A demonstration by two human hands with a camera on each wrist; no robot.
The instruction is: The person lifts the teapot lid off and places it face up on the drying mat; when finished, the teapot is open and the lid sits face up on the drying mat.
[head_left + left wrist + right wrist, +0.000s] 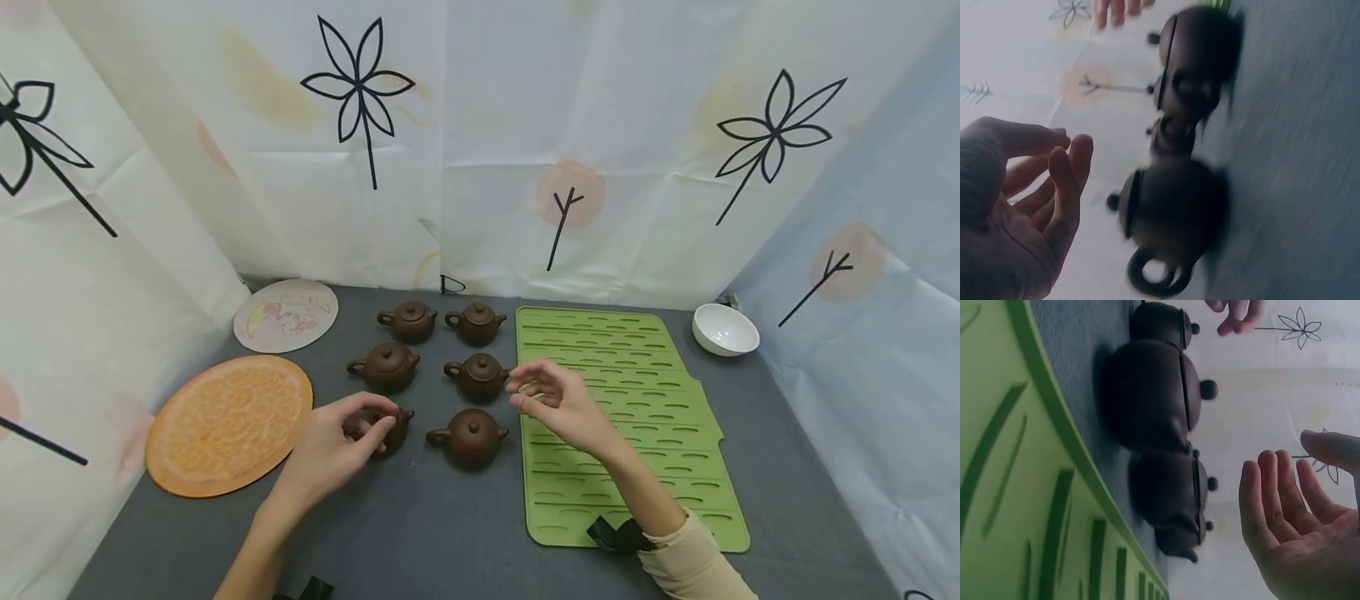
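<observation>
Several dark brown lidded teapots stand in two columns on the grey table. My left hand (pixel 333 442) hovers over the front-left teapot (pixel 400 429) and partly hides it in the head view. In the left wrist view its fingers are loosely bent, with a gap between them and the nearest teapot (pixel 1175 209). My right hand (pixel 558 404) is raised over the left edge of the green mat (pixel 615 433), beside the spout of the middle-right teapot (pixel 480 377). Its fingers look relaxed in the right wrist view, holding nothing. The front-right teapot (pixel 470 439) sits between both hands.
An orange round mat (pixel 228 425) lies at the left, with a pale round mat (pixel 287 317) behind it. A white bowl (pixel 725 330) stands at the back right. Patterned cloth (pixel 487 108) hangs around the back and sides of the table.
</observation>
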